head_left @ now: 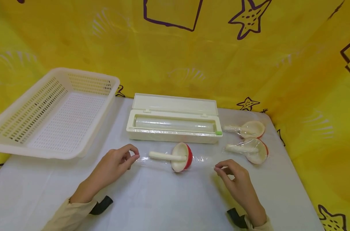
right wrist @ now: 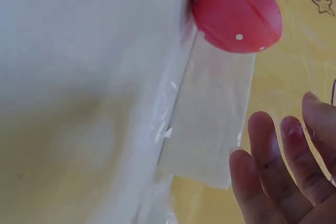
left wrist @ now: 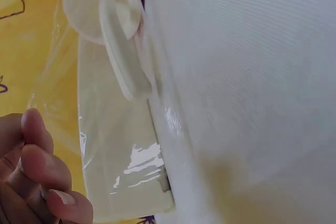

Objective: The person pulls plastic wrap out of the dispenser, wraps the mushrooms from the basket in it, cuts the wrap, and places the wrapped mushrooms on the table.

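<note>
A mushroom-shaped piece (head_left: 179,157) with a pale stem and a red, white-dotted cap lies on its side on a clear sheet of cling film (head_left: 201,159), its stem pointing left. To the left of the stem, my left hand (head_left: 114,165) pinches the film's edge between thumb and forefinger. My right hand (head_left: 235,181) has thumb and forefinger together at the film's right end, its other fingers loosely bent in the right wrist view. Just behind the mushroom stands an open cream dispenser box (head_left: 175,137) holding a roll of film (head_left: 175,124).
Two film-wrapped mushrooms (head_left: 252,129) lie right of the dispenser, one behind the other. At the left stands a white perforated basket (head_left: 85,146). A yellow patterned cloth (head_left: 175,64) hangs behind and beside the white-covered table (head_left: 163,205).
</note>
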`<action>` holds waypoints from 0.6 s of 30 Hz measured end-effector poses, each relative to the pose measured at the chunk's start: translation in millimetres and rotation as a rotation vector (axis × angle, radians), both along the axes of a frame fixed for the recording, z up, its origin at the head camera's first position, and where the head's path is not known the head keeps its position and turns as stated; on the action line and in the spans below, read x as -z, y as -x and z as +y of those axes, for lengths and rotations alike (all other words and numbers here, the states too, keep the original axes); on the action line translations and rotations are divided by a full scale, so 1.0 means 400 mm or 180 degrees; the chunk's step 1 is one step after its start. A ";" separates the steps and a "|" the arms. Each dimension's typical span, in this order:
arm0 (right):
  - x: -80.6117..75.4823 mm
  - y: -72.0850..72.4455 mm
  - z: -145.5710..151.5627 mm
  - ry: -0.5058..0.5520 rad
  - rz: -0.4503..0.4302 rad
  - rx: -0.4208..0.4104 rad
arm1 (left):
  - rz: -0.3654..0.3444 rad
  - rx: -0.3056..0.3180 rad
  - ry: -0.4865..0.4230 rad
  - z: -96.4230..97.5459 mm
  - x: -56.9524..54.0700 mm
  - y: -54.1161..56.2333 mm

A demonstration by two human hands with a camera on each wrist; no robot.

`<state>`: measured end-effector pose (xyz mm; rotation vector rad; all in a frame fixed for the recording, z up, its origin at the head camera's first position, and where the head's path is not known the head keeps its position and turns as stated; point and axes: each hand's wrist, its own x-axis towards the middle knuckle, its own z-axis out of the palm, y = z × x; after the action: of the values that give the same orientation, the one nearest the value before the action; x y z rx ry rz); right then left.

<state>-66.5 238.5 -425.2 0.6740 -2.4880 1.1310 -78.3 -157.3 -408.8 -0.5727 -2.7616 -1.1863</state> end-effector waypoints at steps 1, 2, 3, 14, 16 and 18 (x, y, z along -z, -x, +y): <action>0.000 0.006 -0.003 0.0050 0.0028 0.0005 | -0.0103 0.0007 -0.0096 0.000 0.001 0.007; 0.001 0.011 -0.007 0.0097 0.0057 0.0013 | -0.0196 0.0018 -0.0186 0.001 0.002 0.013; 0.002 0.017 -0.010 0.0140 0.0079 0.0020 | -0.0280 0.0021 -0.0273 0.002 0.003 0.020; -0.001 0.074 -0.043 0.0334 0.0110 0.0228 | -0.0710 0.0008 -0.0993 0.020 0.019 0.077; -0.004 0.086 -0.058 0.0433 0.0058 0.0310 | -0.0693 -0.0027 -0.1081 0.024 0.025 0.089; -0.008 0.096 -0.076 0.0553 -0.0004 0.0421 | -0.0719 -0.0090 -0.1185 0.028 0.031 0.100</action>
<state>-104.9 208.0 -421.9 0.4534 -2.3614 1.2780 -118.4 -145.9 -421.2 -0.3790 -2.5991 -1.7996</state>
